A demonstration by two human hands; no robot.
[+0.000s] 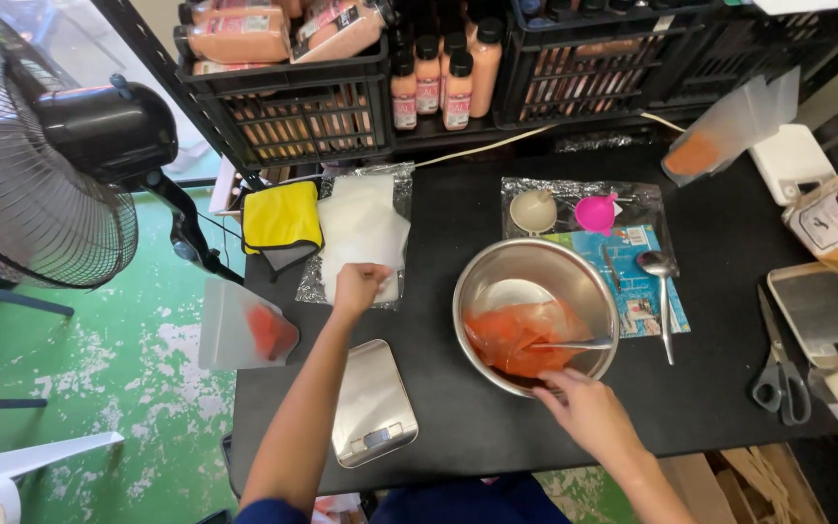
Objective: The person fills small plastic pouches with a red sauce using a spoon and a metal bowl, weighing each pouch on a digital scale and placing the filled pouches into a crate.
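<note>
My left hand (358, 287) rests closed on the lower edge of a stack of white translucent pouches (361, 225) lying on a foil sheet; whether it pinches a pouch I cannot tell. My right hand (589, 412) reaches to the near rim of a steel mixing bowl (574, 279) that holds orange-red paste (521, 338). A metal spoon (574, 344) lies in the paste, its handle pointing toward that hand. A small steel scale (371, 403) sits on the black table (720, 388) between my arms.
A large spoon (660, 291), a pink funnel (596, 213) and a beige funnel (533, 210) lie behind the bowl. Scissors (780, 374) and a second scale (823, 315) are at right. Crates of bottles (438, 82) stand behind. A fan (41, 146) is at left.
</note>
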